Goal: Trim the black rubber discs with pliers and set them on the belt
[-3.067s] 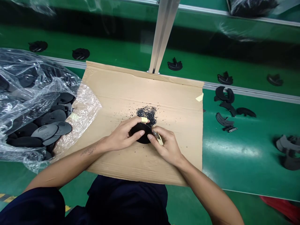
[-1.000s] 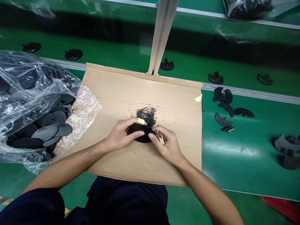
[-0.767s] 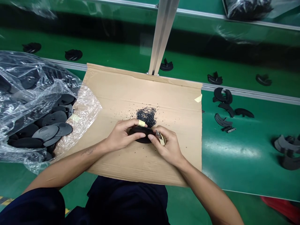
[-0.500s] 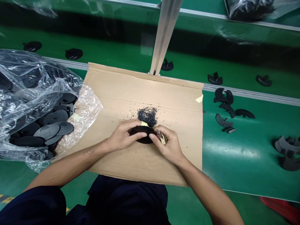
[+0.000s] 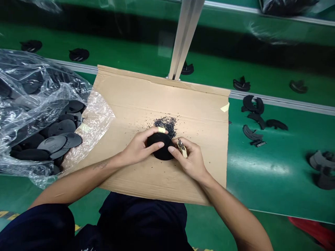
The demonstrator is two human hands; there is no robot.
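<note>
- Two-handed grip over the cardboard (image 5: 136,101) on the green worktop (image 5: 261,174).
- Pinches black disc (image 5: 160,152) in left hand (image 5: 136,150) fingers, mid-sheet.
- Clamps small tool (image 5: 181,148) in right hand (image 5: 193,162) fingers, at the disc's right edge.
- Sits just near of loose shavings (image 5: 165,122).

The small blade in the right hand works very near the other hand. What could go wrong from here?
1. The small blade in the right hand sits at the rim of the black disc, close to the fingers of the left hand; a slip could cut them.
2. The black crumbs lie loose on the cardboard; a nudge may scatter them.
</note>
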